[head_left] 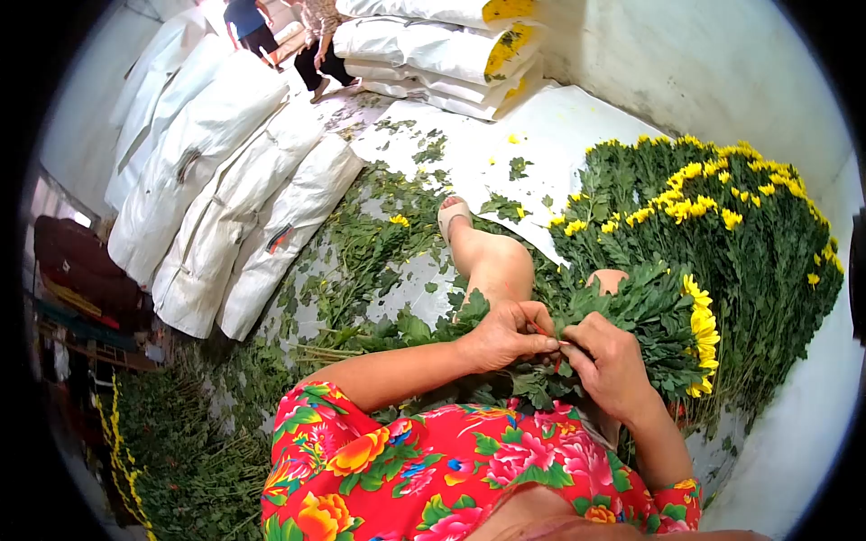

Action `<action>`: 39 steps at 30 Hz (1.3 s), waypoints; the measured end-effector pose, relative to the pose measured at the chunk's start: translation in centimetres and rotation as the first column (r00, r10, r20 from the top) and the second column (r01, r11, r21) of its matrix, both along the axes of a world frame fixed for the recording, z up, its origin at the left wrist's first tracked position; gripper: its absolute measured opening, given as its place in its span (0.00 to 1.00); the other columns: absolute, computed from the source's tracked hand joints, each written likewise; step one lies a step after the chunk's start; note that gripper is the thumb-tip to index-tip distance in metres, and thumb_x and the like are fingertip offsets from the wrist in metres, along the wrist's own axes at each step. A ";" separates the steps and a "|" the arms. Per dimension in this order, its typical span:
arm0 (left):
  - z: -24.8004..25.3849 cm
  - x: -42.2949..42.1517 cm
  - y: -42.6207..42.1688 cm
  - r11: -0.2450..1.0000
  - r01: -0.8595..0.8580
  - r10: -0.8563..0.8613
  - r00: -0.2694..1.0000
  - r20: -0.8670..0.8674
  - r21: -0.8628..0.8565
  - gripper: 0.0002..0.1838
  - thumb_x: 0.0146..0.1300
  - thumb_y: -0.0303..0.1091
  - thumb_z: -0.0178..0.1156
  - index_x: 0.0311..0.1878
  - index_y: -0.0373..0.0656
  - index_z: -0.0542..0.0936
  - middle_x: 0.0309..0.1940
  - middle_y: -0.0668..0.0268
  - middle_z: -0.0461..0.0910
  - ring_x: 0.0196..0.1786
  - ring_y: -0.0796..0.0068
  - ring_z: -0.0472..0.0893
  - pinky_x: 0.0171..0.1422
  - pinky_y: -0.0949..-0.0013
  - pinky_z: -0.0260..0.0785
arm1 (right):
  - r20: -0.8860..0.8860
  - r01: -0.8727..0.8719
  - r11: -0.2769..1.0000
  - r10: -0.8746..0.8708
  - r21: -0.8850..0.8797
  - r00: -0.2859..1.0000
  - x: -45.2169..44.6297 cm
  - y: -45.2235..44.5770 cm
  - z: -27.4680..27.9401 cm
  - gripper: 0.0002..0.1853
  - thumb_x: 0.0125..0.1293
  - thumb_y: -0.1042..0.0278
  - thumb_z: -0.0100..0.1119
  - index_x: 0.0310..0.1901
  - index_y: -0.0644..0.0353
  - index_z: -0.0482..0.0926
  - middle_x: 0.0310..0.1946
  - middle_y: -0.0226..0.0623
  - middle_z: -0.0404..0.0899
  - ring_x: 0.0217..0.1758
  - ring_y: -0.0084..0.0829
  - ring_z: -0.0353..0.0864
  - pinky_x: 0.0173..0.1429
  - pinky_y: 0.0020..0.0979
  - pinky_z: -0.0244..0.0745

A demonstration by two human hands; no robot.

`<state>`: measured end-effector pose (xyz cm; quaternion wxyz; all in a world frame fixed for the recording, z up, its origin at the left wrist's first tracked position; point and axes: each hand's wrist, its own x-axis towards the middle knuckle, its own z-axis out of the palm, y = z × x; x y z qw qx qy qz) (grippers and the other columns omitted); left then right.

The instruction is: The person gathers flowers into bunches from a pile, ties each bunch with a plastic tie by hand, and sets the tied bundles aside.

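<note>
A bunch of yellow chrysanthemums (702, 338) with leafy green stems lies across my lap, flower heads to the right. My left hand (507, 337) is closed over the stems, thumb and fingers pinched on a thin red tie (534, 323). Close beside it, my right hand (606, 362) has its thumb and index finger pinched together at the same red tie. Its fingertips almost meet my left thumb. Part of the tie is hidden by my fingers and the leaves. Bare stem ends (329, 353) stick out on the left.
A large heap of yellow chrysanthemums (713, 212) is piled along the right wall. Long white sacks (216, 198) lean at the left, and more stacked sacks (424, 54) stand behind. Loose leaves (388, 239) litter the floor. Two people (320, 45) are at the back.
</note>
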<state>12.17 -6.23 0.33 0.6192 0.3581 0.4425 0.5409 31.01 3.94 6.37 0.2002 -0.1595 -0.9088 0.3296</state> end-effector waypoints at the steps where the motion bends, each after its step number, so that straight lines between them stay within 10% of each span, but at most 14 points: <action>1: -0.2 -0.1 0.0 1.000 0.011 -0.011 1.000 0.000 -0.003 0.07 0.65 0.26 0.66 0.37 0.40 0.76 0.32 0.64 0.84 0.30 0.83 0.78 0.31 0.78 0.65 | 0.000 0.011 1.000 -0.011 -0.003 1.000 0.1 0.1 -0.2 0.09 0.59 0.77 0.63 0.42 0.62 0.79 0.35 0.45 0.77 0.33 0.48 0.79 0.37 0.41 0.75; 7: 0.2 -0.8 0.7 1.000 0.027 -0.027 1.000 0.013 0.011 0.11 0.59 0.22 0.70 0.32 0.38 0.74 0.34 0.55 0.85 0.32 0.76 0.80 0.33 0.74 0.70 | 0.015 -0.019 0.907 0.028 -0.420 1.000 0.6 0.9 0.7 0.06 0.52 0.74 0.70 0.30 0.64 0.82 0.26 0.41 0.77 0.28 0.37 0.80 0.33 0.33 0.73; 12: 1.0 -0.5 0.7 1.000 0.026 -0.026 1.000 0.015 -0.001 0.13 0.56 0.19 0.69 0.27 0.40 0.72 0.32 0.61 0.81 0.40 0.73 0.80 0.43 0.70 0.72 | -0.018 -0.168 0.983 0.168 -0.071 0.986 0.6 0.5 -0.6 0.06 0.53 0.70 0.69 0.32 0.59 0.84 0.29 0.37 0.79 0.30 0.39 0.82 0.34 0.35 0.76; 15: 2.1 -0.3 0.3 0.990 0.083 -0.038 0.937 -0.347 0.116 0.10 0.58 0.18 0.64 0.27 0.38 0.72 0.29 0.64 0.78 0.37 0.71 0.79 0.42 0.69 0.71 | 0.024 -0.235 0.972 0.235 0.000 0.972 0.0 0.7 -0.4 0.05 0.54 0.70 0.69 0.32 0.59 0.84 0.30 0.36 0.80 0.32 0.40 0.83 0.34 0.34 0.76; 18: 2.6 -0.7 1.0 0.692 0.346 0.385 0.565 -0.729 0.634 0.11 0.44 0.20 0.64 0.29 0.39 0.71 0.27 0.61 0.70 0.34 0.60 0.76 0.34 0.59 0.69 | -0.035 -0.224 0.950 0.222 -0.219 0.974 -0.1 1.3 -1.1 0.07 0.54 0.74 0.68 0.36 0.59 0.84 0.29 0.38 0.81 0.26 0.38 0.80 0.32 0.34 0.74; 21: 2.6 -1.4 0.7 0.568 0.628 0.553 0.187 -0.812 0.532 0.12 0.45 0.31 0.63 0.29 0.42 0.69 0.35 0.62 0.71 0.35 0.62 0.75 0.34 0.62 0.71 | 0.067 0.059 0.878 -0.031 -0.474 0.997 -0.2 1.3 -1.0 0.10 0.55 0.78 0.65 0.40 0.60 0.83 0.28 0.39 0.81 0.24 0.35 0.78 0.33 0.32 0.73; 28: 3.1 -0.9 0.8 0.459 0.603 0.698 0.210 -0.685 0.652 0.10 0.47 0.31 0.60 0.29 0.40 0.70 0.38 0.58 0.74 0.34 0.63 0.76 0.33 0.65 0.73 | -0.070 -0.040 0.961 0.022 -0.275 0.997 -1.4 0.9 -1.4 0.09 0.57 0.79 0.62 0.40 0.66 0.83 0.26 0.37 0.78 0.29 0.28 0.77 0.34 0.30 0.71; 39: 3.6 -2.6 1.3 0.819 0.358 0.199 0.558 -0.806 0.449 0.07 0.58 0.22 0.65 0.37 0.38 0.76 0.34 0.59 0.76 0.39 0.57 0.78 0.43 0.61 0.71 | 0.017 -0.248 0.874 0.280 -0.419 0.960 -0.1 3.5 -1.2 0.04 0.58 0.76 0.62 0.35 0.66 0.79 0.26 0.41 0.74 0.28 0.35 0.76 0.34 0.33 0.71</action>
